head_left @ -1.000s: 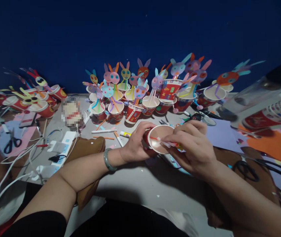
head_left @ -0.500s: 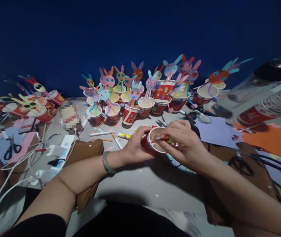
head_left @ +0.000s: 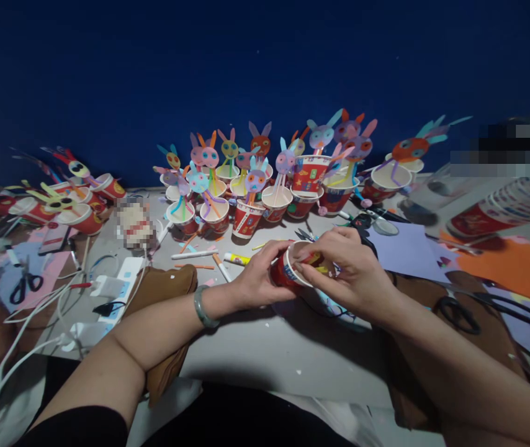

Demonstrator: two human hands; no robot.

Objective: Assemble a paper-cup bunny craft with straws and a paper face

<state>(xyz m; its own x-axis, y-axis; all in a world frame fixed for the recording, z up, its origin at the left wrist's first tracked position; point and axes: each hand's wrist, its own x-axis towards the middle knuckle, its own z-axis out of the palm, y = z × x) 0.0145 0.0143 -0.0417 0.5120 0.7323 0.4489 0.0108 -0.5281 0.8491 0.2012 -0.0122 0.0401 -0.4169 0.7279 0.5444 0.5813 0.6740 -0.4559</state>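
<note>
My left hand (head_left: pixel 260 274) is gripping a red paper cup (head_left: pixel 284 270), white-rimmed; right hand (head_left: pixel 355 268) is at its mouth, can't tell if gripping. Print's too small to read.

A deep-blue wall (head_left: pixel 265 62) backs the grey table (head_left: pixel 256 344).

Taking the held cup (head_left: pixel 288 272) as our landmark, we place the left hand (head_left: pixel 262 273) against its left side and the right hand (head_left: pixel 351 267) at its right; behind it we find a cluster of cups (head_left: pixel 274 212) with paper figures (head_left: pixel 286 161) in them, then the wall (head_left: pixel 265 62); left of it lie the glue stick (head_left: pixel 236 258), the marker (head_left: pixel 194 254) and, farther out, the power strip (head_left: pixel 128 276) and scissors (head_left: pixel 25 288); right of it lie a paper sheet (head_left: pixel 402 245) and, farther out, stacked cups (head_left: pixel 483 217).
</note>
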